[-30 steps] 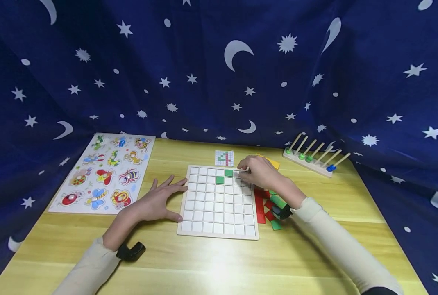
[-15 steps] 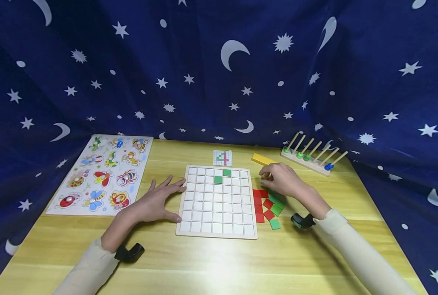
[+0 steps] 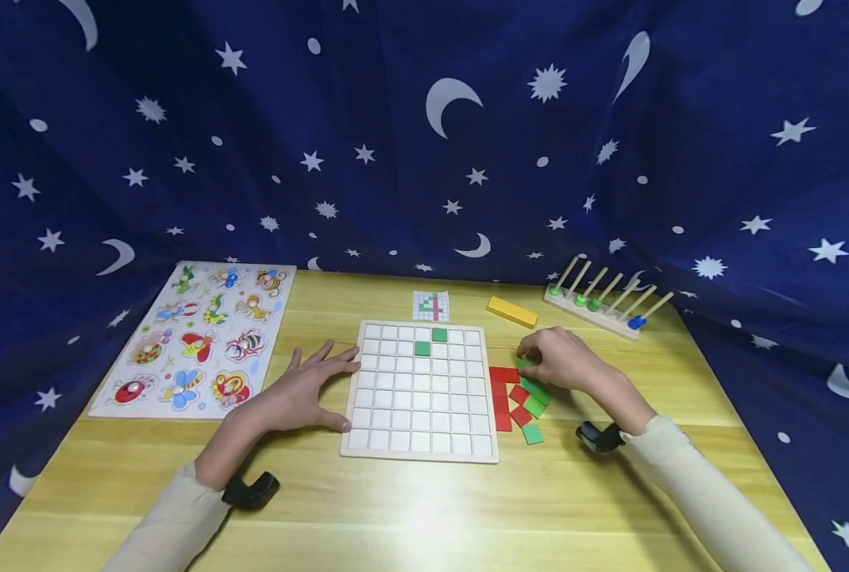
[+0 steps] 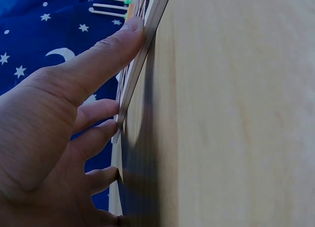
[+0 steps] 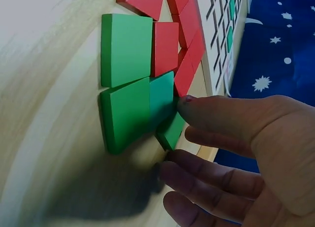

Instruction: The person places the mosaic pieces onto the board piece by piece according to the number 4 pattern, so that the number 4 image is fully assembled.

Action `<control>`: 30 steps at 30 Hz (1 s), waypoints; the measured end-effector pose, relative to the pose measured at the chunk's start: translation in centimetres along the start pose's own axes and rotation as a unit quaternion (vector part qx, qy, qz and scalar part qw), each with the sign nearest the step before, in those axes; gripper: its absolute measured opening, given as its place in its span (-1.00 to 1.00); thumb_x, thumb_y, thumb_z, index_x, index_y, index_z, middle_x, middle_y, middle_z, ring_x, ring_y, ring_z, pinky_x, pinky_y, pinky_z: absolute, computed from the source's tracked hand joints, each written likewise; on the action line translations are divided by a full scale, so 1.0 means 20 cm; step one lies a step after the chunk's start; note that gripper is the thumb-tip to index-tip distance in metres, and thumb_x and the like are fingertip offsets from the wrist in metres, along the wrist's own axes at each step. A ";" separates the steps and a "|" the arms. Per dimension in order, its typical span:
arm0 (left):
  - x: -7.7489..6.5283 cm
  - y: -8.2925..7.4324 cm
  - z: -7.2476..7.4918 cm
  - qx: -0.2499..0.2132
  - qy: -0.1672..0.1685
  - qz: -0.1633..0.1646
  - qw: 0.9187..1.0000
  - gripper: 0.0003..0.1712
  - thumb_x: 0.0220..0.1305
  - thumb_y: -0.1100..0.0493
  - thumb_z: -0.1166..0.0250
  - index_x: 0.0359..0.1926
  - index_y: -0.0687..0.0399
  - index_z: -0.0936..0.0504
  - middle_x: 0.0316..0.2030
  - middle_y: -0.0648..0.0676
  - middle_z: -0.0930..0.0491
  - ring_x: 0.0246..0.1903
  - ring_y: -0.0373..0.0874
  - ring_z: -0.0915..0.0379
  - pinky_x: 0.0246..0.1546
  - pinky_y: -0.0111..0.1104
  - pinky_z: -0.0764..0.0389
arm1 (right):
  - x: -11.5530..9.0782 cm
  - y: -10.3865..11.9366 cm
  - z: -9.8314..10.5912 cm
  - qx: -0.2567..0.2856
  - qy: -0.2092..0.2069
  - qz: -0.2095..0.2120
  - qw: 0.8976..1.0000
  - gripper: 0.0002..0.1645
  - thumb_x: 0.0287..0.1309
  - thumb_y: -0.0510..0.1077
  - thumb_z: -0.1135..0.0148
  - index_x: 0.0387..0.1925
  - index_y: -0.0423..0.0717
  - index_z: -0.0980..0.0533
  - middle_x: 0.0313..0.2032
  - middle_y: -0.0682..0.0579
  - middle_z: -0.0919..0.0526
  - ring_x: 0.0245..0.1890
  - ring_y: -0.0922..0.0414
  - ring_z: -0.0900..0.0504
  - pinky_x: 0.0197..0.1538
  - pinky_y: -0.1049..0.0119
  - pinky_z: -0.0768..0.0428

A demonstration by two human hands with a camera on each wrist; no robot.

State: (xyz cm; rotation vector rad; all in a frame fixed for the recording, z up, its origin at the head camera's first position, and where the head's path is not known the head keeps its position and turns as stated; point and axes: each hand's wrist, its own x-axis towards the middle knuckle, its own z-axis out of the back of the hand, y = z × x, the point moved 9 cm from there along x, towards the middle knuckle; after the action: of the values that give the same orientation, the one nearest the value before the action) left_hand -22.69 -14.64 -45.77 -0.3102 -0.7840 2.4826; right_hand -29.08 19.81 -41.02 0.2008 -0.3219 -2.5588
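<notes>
My left hand [image 3: 299,395] is spread along the left edge of a white grid board [image 3: 424,458], thumb and fingertips touching its rim. In the left wrist view the thumb [image 4: 106,54] lies against the board's side. Two green tiles sit in the board's upper cells, one of them a green tile [image 3: 422,349]. Right of the board my right hand [image 3: 561,359] is down at the loose tiles with its fingers bent. Its thumb and fingertips pinch the edges of a green tile [image 5: 172,130]; the index finger's contact is partly hidden.
Red tiles [image 3: 501,401] and more green tiles [image 3: 533,434] lie beside the board. Behind it are a small pattern card [image 3: 431,306] and a yellow block [image 3: 512,311]. A peg rack [image 3: 596,314] stands back right, an insect puzzle [image 3: 198,342] left. A starry curtain [image 3: 367,95] hangs behind.
My right hand has moved right from the board's upper right corner, then down to the loose green tiles, uncovering the yellow block. My left hand has stayed at the board's edge.
</notes>
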 end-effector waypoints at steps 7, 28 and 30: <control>0.00 -0.01 -0.01 -0.004 0.004 0.002 1.000 0.09 -0.11 -0.27 -0.59 0.44 -0.07 -0.38 0.54 -0.07 -0.03 0.53 0.18 0.33 0.32 0.36 0.47 | 0.01 -0.02 -0.02 0.006 0.006 -0.010 1.000 -0.83 0.02 -0.18 -0.52 -0.47 0.00 -0.61 -0.62 0.19 -0.43 -0.57 0.20 -0.32 -0.49 0.29 -0.26; 0.00 0.01 0.00 -0.002 -0.002 -0.002 1.000 0.09 -0.13 -0.29 -0.59 0.43 -0.09 -0.40 0.54 -0.09 -0.04 0.53 0.20 0.32 0.32 0.37 0.46 | 0.07 0.03 0.04 -0.012 -0.044 0.004 0.999 -0.88 -0.03 -0.24 -0.48 -0.41 -0.11 -0.66 -0.55 0.09 -0.56 -0.54 0.17 -0.46 -0.50 0.25 -0.41; 0.00 0.01 0.00 0.000 0.000 -0.001 1.000 0.09 -0.13 -0.29 -0.59 0.44 -0.09 -0.39 0.54 -0.09 -0.03 0.53 0.19 0.32 0.32 0.37 0.46 | 0.09 0.07 0.05 -0.007 -0.058 0.011 0.998 -0.85 -0.03 -0.23 -0.49 -0.35 -0.13 -0.69 -0.47 0.06 -0.64 -0.47 0.15 -0.55 -0.43 0.21 -0.52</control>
State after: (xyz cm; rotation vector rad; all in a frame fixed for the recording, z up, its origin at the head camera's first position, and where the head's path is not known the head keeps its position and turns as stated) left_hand -22.77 -14.77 -45.88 -0.3086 -0.7837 2.4816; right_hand -29.99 17.89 -39.86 0.0428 -0.3480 -2.5545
